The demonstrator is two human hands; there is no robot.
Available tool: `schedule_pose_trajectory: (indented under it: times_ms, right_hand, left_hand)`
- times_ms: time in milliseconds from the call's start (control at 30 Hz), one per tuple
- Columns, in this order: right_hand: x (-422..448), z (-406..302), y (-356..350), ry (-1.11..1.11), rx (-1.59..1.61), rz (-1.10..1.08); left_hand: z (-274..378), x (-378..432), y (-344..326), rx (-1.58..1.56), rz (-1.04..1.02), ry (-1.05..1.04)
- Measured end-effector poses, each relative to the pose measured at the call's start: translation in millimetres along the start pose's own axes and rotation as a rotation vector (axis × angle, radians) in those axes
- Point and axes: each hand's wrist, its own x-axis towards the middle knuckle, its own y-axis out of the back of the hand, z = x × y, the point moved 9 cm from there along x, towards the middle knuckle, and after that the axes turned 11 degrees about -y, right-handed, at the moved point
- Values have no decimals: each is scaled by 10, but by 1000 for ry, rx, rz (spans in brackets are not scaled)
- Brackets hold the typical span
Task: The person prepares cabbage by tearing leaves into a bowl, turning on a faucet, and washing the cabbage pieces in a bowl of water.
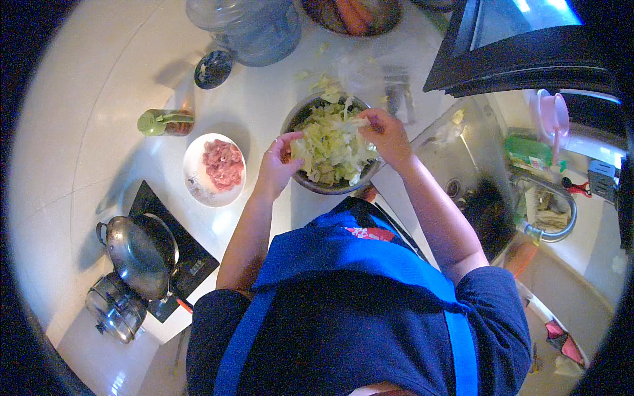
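A round metal bowl (317, 187) on the counter before me is heaped with torn pale-green leaves (334, 143), which look like cabbage. My left hand (278, 166) is at the bowl's left side, with a leaf piece between thumb and fingers. Over the right side, my right hand (389, 137) pinches a pale leaf piece between bent fingers. Several loose leaf bits (324, 85) lie just beyond the far rim. Left of the bowl, a white patterned plate (194, 180) carries sliced raw meat (224, 165).
A wok (138, 257) sits on a black induction cooker (195, 267) at left, near a lidded pot (116, 309). A green-capped bottle (166, 123) lies beyond the plate. A large water bottle (257, 34) stands farther back. To the right are a sink (446, 148) and curved faucet (569, 218).
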Motion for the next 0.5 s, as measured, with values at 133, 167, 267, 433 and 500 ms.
schedule_pose_trajectory:
  times_ms: [133,167,267,433,500]
  right_hand:
    - [35,220,110,-53,276,-16]
    - [34,279,118,-80,321,-30]
    - [-27,316,76,-145,437,-66]
    - [-84,288,-79,-122,605,-128]
    - [-115,281,-147,-122,629,-113]
  left_hand:
    - [188,35,-192,513,-100,-283]
    - [219,42,-244,600,-112,-332]
    - [487,67,-438,845,-101,-486]
    - [862,92,-777,941,-86,-741]
    - [567,206,-859,775,-187,-411]
